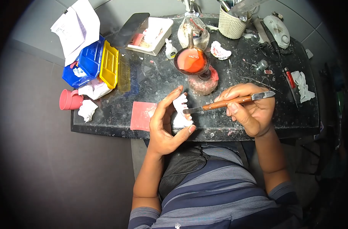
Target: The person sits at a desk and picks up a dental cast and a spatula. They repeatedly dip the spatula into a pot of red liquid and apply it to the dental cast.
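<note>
My left hand (164, 128) is closed round a white plaster dental model (180, 118), thumb at its near end and fingers along its far and left sides. Pink-red material shows along the model's right edge. In my right hand (254, 110) is a wax knife (227, 103) with a wooden handle and a metal blade at each end. Its left blade tip lies at the model, seemingly touching it. Left of the model, a square sheet of pink wax (139, 119) lies on the table. Beyond the hands stands a pan of melted red wax (183, 63).
A glass spirit lamp (179, 38) and a white tray (167, 28) stand at the back. Blue and yellow boxes (110, 65) and a pink cup (69, 100) are at left. To the right lie a red lighter (289, 78), tissue (304, 89) and thin tools. The dark table's front edge (105, 131) is near me.
</note>
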